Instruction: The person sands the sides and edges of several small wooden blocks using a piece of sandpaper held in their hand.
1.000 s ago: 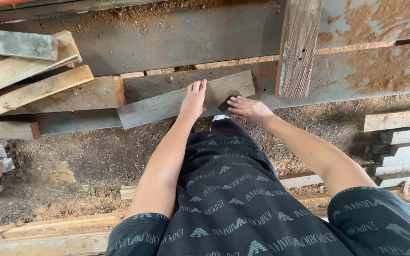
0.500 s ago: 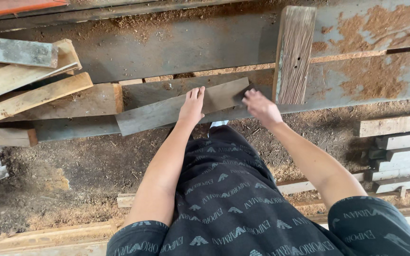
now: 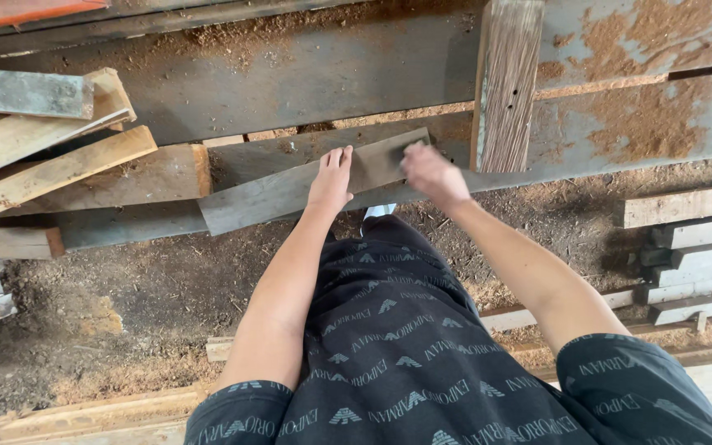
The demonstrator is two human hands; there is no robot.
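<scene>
while the grey plank (image 3: 290, 185) is lying aslant on the steel beam (image 3: 306, 74), it is being pressed flat by the left hand (image 3: 330, 177), fingers spread open, and its far end is being gripped by the blurred right hand (image 3: 432, 175), which seems closed on it. splinters are being risked on that rough edge, and a slip on the sawdust. the upright post (image 3: 504, 82) is being crowded just right; stacked boards (image 3: 35, 156) are hemming in the left.
</scene>
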